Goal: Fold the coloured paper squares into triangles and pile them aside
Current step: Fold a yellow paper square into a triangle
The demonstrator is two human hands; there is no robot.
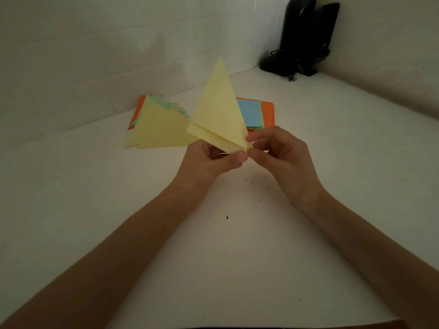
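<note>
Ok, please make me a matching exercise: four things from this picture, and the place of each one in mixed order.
Things: 1 yellow sheet; 2 pile of folded triangles; 3 stack of flat squares; 4 black speakers.
Places: A far right corner of the table; B pinched between left hand and right hand; C on the table, leftmost paper; D on the table, partly behind the held sheet.
Pairs: 1-B, 2-C, 3-D, 4-A.

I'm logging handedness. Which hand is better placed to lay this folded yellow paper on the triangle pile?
Probably left: left hand and right hand both pinch the folded yellow paper, but the triangle pile lies on the left.
</note>
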